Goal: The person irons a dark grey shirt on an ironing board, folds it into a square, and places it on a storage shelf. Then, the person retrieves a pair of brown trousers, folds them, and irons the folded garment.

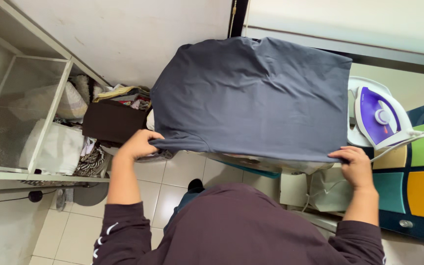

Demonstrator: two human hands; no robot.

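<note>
A: Left hand (138, 145)?
B: Arm reaches forward, forearm bare, dark sleeve pushed up near the elbow. Fingers curled shut, pinching, knuckles up.
A: Right hand (354, 164)?
B: Same deal, arm out on the right side, bare forearm, sleeve bunched above the wrist. Fingers bent down in a closed grip, back of hand up.
A: Spacing?
B: Well apart, roughly level.
</note>
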